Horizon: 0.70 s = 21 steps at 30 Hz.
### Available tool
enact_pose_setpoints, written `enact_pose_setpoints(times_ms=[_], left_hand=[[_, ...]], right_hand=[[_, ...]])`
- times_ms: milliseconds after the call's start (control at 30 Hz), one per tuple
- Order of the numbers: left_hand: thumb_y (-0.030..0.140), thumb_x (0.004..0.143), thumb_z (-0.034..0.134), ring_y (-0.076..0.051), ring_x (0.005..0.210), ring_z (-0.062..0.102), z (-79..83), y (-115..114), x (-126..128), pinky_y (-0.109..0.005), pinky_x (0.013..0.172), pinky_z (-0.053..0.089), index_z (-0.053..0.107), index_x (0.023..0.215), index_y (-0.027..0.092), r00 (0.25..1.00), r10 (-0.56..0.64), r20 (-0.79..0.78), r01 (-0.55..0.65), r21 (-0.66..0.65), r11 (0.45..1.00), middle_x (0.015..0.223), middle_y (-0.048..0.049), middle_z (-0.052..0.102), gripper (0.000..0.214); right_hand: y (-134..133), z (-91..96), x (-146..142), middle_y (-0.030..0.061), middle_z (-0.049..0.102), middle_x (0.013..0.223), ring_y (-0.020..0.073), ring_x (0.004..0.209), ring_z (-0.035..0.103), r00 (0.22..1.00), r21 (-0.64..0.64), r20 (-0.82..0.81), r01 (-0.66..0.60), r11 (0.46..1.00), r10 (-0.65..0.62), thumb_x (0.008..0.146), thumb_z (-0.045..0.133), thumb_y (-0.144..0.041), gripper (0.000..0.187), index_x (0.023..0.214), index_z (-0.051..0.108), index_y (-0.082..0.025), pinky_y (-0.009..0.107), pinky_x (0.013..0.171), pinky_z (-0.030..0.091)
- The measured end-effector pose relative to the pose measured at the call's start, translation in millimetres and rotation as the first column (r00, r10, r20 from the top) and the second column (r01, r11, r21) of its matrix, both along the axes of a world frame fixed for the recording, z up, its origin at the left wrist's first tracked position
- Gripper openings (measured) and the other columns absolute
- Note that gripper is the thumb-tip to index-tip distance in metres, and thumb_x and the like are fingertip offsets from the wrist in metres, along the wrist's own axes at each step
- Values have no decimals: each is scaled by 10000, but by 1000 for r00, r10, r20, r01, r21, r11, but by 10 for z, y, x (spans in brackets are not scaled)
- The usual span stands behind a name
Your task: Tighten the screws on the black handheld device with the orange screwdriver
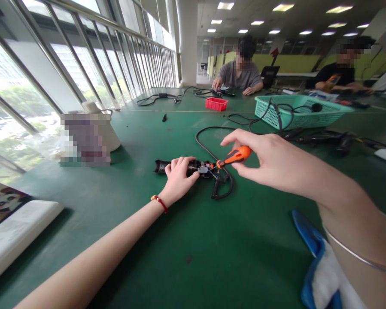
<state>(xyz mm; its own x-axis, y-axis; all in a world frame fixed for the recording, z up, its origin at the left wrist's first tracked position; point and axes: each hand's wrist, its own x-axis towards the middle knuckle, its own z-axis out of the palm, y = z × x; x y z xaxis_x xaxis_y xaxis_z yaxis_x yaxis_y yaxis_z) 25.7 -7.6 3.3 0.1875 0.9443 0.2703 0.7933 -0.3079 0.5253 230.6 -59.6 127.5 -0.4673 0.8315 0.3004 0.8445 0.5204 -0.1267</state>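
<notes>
My left hand (pixel 180 177) presses an opened black tubular device (pixel 162 166) down on the green table. Coloured wires and small inner parts (pixel 214 171) lie bare at the device's right end, and a black cord (pixel 231 189) loops from there. In my right hand (pixel 266 161) is an orange and black screwdriver (pixel 233 157), with thumb and fingers around its handle. The screwdriver's shaft slants down left to the exposed parts near my left thumb. Whether its tip sits in a screw is too small to tell.
A green basket (pixel 296 116) with cables stands back right, beside a small red bin (pixel 216 104). A white jug (pixel 110 131) is on the left. A blue and white glove (pixel 321 262) lies by my right forearm. Two people (pixel 244 73) sit across the table.
</notes>
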Motion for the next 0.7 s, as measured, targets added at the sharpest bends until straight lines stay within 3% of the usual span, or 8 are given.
enact_pose_setpoints(times_ms=[167, 333, 500, 700], left_hand=[[338, 805, 469, -244, 1146, 375, 7, -4, 7, -452, 994, 221, 484, 1137, 261, 1000, -1, -7, 1, -4, 1000, 1160, -25, 545, 342], [330, 803, 464, -246, 1143, 379, 28, -19, 11, -450, 994, 225, 486, 1127, 264, 1000, 2, -7, -2, -2, 1000, 1155, -23, 547, 331], [336, 800, 468, -247, 1146, 379, 34, -23, 13, -448, 1001, 219, 489, 1121, 265, 1000, 3, -6, -3, -2, 1000, 1161, -22, 546, 329], [335, 802, 465, -247, 1148, 376, 20, -18, 10, -451, 993, 222, 485, 1132, 262, 1000, 0, -6, 0, -2, 1000, 1158, -24, 548, 339]], right_hand=[[3, 1, 16, -54, 545, 527, 113, 437, 464, 997, -89, 37, 75, 993, -72, 815, 462, -466, 284, 1002, 573, -283, 212, 457, 278], [23, 8, 35, -1, 651, 778, 140, 591, 561, 999, 3, 20, 47, 999, -47, 769, 528, -315, 391, 1157, 506, -279, 222, 541, 353], [3, 13, 28, -42, 583, 570, 130, 469, 496, 995, -67, 44, 96, 993, -93, 795, 492, -485, 327, 1055, 568, -304, 223, 478, 317], [32, 0, 45, -9, 654, 797, 151, 662, 590, 1000, -3, 11, 21, 1000, -21, 756, 541, -293, 446, 1195, 469, -285, 224, 568, 356]])
